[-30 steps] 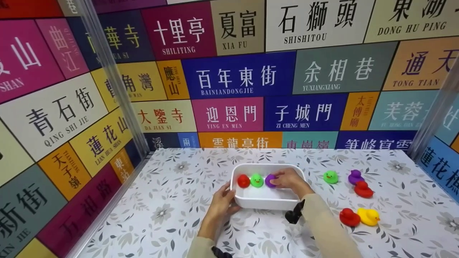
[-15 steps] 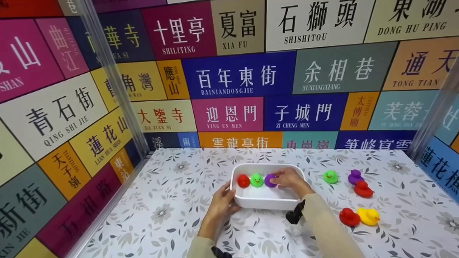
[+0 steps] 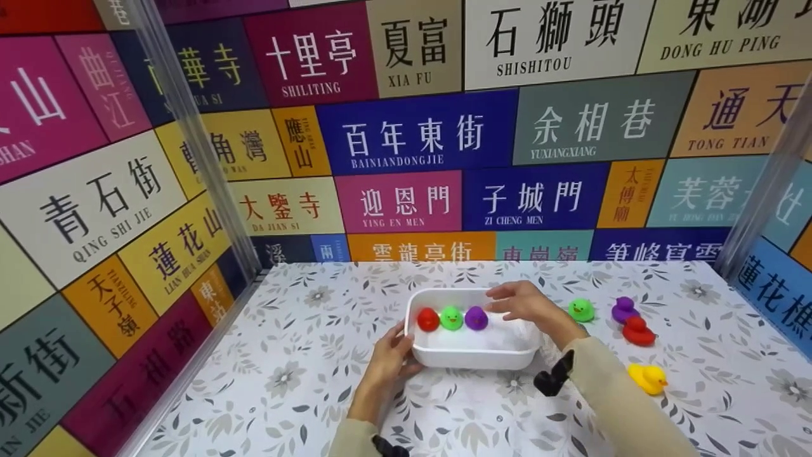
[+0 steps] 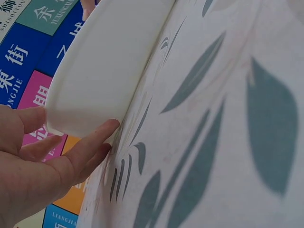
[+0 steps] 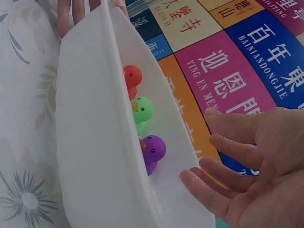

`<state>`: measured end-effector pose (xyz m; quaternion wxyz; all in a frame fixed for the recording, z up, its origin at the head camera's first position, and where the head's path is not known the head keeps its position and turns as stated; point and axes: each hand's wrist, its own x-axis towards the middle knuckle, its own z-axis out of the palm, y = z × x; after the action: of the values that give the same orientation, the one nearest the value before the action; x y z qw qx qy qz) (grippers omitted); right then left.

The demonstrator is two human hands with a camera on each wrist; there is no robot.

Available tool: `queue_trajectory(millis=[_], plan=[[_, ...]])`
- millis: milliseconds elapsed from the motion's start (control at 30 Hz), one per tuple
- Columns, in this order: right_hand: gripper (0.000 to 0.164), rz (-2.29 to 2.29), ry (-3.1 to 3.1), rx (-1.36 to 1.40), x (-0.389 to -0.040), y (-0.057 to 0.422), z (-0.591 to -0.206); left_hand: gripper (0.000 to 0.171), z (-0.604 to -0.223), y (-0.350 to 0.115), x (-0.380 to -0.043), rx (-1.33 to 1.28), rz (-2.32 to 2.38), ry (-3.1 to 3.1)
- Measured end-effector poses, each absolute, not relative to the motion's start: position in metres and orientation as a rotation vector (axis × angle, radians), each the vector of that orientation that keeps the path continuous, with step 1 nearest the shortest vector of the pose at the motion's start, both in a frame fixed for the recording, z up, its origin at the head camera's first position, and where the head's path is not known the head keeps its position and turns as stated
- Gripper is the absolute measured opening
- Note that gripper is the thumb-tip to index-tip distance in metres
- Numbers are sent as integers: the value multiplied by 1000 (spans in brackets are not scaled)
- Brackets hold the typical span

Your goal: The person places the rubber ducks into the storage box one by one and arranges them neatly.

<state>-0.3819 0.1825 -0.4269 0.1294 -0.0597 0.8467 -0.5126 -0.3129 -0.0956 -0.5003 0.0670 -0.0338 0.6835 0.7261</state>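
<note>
In the head view a white plastic tub (image 3: 472,358) stands on the table, with a red rubber duck (image 3: 428,319), a green rubber duck (image 3: 451,318) and a purple rubber duck (image 3: 476,318) lined up inside. My left hand (image 3: 388,355) grips the tub's left end; the left wrist view has its thumb at the rim and fingers (image 4: 97,137) against the lower wall. Over the tub's back right side hovers my right hand (image 3: 533,311), fingers spread and holding nothing. The right wrist view shows this hand (image 5: 256,166) apart from the purple duck (image 5: 154,151).
Right of the tub lie a second green duck (image 3: 581,310), a second purple duck (image 3: 624,309) close to a red duck (image 3: 639,331), and a yellow duck (image 3: 648,378). A sign-patterned wall (image 3: 406,197) rises behind the floral tabletop (image 3: 304,406).
My right hand has let go of the purple duck in the tub and moved up and right. Its sleeve now covers the red duck beside the yellow one. My left hand stays put.
</note>
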Motion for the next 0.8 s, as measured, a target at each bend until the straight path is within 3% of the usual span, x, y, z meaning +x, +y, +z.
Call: queue_trajectory(millis=[300, 800], plan=[[55, -1437, 2548, -406, -351, 222, -408, 54, -500, -95, -312, -104, 2172, 2054], [63, -1425, 2600, -313, -304, 285, -397, 55, -502, -95, -312, -60, 2184, 2059]])
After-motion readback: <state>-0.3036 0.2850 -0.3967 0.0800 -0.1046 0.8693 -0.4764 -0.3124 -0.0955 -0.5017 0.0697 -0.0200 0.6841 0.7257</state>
